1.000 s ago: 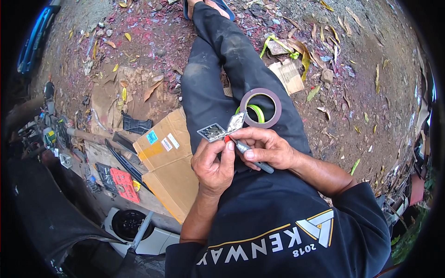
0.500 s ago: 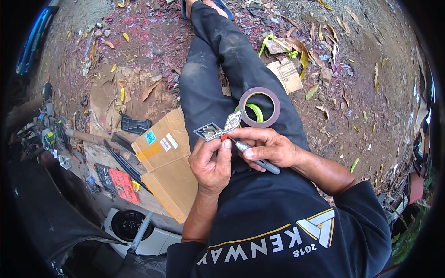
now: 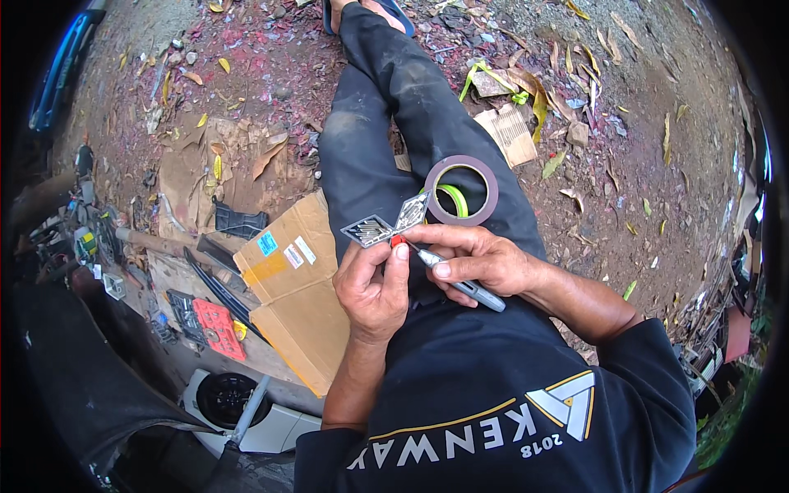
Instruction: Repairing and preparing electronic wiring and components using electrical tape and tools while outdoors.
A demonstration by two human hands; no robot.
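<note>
My left hand [image 3: 372,292] pinches a small emblem [image 3: 367,231] between thumb and fingers. Two silver-and-dark diamond shapes of it stick out past my fingertips, and a bit of red shows at the thumb. In my right hand [image 3: 485,264] lies a grey metal utility knife [image 3: 472,290], its narrow end angled toward the emblem. Its blade is hard to make out. My right index fingertip reaches the emblem beside the red bit. On my thigh just beyond the hands rests a wide roll of brown tape [image 3: 491,195], with a smaller green tape roll [image 3: 454,198] inside its ring.
Left of my legs lie a flattened cardboard box [image 3: 300,292], a red tool case [image 3: 219,329] and a black plastic part [image 3: 239,218]. A white panel with a black round part [image 3: 233,398] is at lower left. Leaves and cardboard scraps [image 3: 506,134] litter the dirt.
The knife's rear end has shifted slightly right and down in my right hand. The emblem has tilted a little in my left fingers. Everything else stays put.
</note>
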